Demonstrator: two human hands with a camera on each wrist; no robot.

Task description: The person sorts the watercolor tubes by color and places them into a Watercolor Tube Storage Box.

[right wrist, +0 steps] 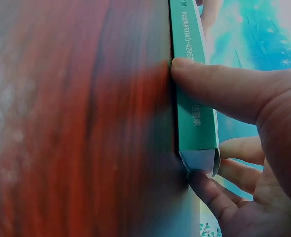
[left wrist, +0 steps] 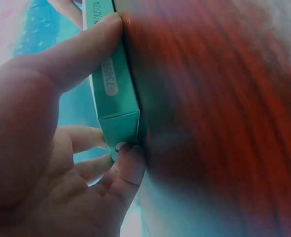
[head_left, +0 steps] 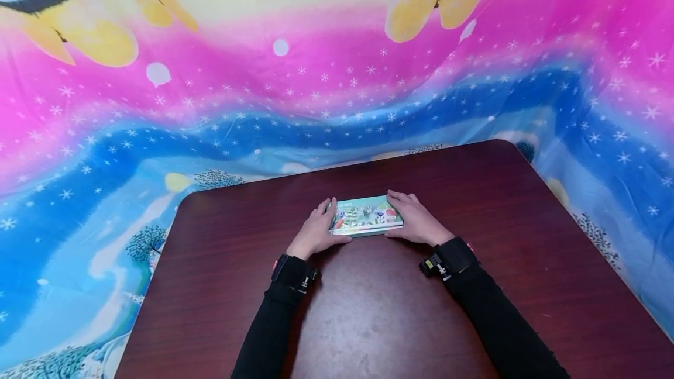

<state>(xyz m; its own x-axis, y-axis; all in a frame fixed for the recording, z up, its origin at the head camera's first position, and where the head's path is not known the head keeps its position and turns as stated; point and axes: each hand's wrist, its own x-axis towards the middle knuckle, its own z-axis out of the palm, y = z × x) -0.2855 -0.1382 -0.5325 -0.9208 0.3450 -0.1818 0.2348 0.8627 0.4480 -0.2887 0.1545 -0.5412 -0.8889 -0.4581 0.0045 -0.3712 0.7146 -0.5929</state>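
Note:
A flat green cardboard box point(head_left: 367, 216) with a flower print on top lies at the middle of the table, its long side toward me. My left hand point(head_left: 316, 231) grips its left end, thumb along the near side and the other fingers around the end and far side. At the opposite end my right hand point(head_left: 416, 221) holds it the same way. In the left wrist view the box's green side point(left wrist: 117, 94) carries a printed number beside the thumb. The right wrist view shows lettering on the side and a pale end flap point(right wrist: 200, 162) near the fingertips.
The dark red-brown wooden table point(head_left: 221, 285) has rounded far corners and a glossy patch of light near me. A colourful printed cloth point(head_left: 337, 92) hangs behind it and along both sides, meeting the table's far edge.

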